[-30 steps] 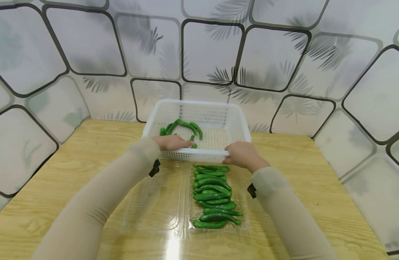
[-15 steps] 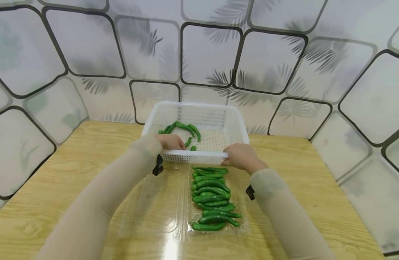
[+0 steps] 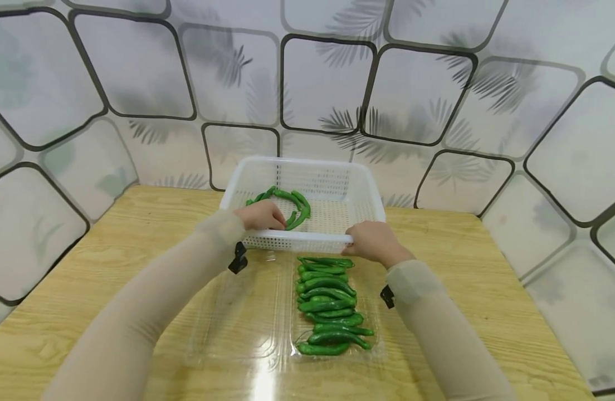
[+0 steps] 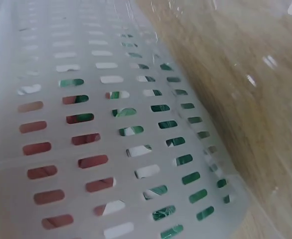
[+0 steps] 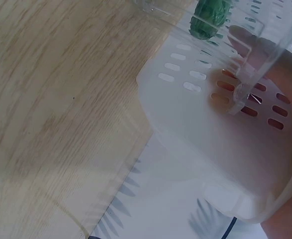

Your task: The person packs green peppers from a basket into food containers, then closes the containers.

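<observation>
A white slotted plastic basket point(image 3: 307, 236) stands at the back of the table with several green chili peppers point(image 3: 286, 195) inside, curved almost into a ring. My left hand point(image 3: 263, 215) reaches over the front rim into it, fingertips pinching the end of a curved green chili pepper point(image 3: 300, 221). Through the basket's slots in the left wrist view, parts of that hand point(image 4: 92, 162) show, its fingertips hidden. At the front right, my right hand point(image 3: 372, 240) grips the basket's rim, thumb point(image 5: 240, 40) on one side of the wall and fingers on the other.
Before the basket lies a clear plastic clamshell box point(image 3: 237, 317), unfolded flat. Its right half holds a stacked column of green chili peppers point(image 3: 327, 303). The wooden table point(image 3: 453, 278) meets a patterned backdrop point(image 3: 327, 83) behind and at both sides.
My left hand drew back and curled its fingers among the peppers in the basket. One pepper has turned and now lies in line with the ring. My right hand keeps its place on the rim.
</observation>
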A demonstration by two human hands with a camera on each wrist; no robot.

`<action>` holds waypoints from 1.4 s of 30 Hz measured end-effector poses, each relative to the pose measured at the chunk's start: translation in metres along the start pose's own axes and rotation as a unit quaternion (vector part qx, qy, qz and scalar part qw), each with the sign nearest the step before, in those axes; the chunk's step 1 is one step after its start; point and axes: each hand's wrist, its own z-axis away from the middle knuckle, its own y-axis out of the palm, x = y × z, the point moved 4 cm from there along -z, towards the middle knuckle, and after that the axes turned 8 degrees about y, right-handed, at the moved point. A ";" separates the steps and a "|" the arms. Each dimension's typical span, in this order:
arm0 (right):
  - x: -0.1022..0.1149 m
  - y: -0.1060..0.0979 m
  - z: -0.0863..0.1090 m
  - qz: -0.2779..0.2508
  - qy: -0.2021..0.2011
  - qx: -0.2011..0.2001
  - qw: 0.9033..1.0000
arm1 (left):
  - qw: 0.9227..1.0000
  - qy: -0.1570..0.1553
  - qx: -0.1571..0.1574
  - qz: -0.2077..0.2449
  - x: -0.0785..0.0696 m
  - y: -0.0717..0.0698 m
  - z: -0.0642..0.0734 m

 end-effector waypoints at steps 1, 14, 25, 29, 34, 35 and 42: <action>0.000 0.000 0.000 0.000 -0.001 0.000 1.000 | 1.000 0.002 -0.004 0.004 -0.001 0.000 0.002; -0.001 -0.001 0.001 -0.011 -0.001 0.004 1.000 | 0.997 0.049 -0.051 0.029 -0.011 -0.003 0.021; -0.001 0.000 -0.001 -0.007 0.000 0.003 1.000 | 0.992 0.082 -0.078 0.048 -0.025 -0.006 0.038; -0.002 0.000 -0.001 -0.003 0.003 0.006 1.000 | 0.990 0.098 -0.089 0.046 -0.030 -0.007 0.043; -0.002 0.001 -0.002 -0.007 0.006 0.011 1.000 | 0.987 0.115 -0.101 0.047 -0.036 -0.009 0.049; -0.002 0.001 -0.002 -0.007 0.007 0.012 1.000 | 0.987 0.117 -0.102 0.048 -0.038 -0.008 0.050; -0.002 0.000 -0.001 -0.008 0.005 0.010 1.000 | 0.986 0.124 -0.093 0.057 -0.048 -0.004 0.059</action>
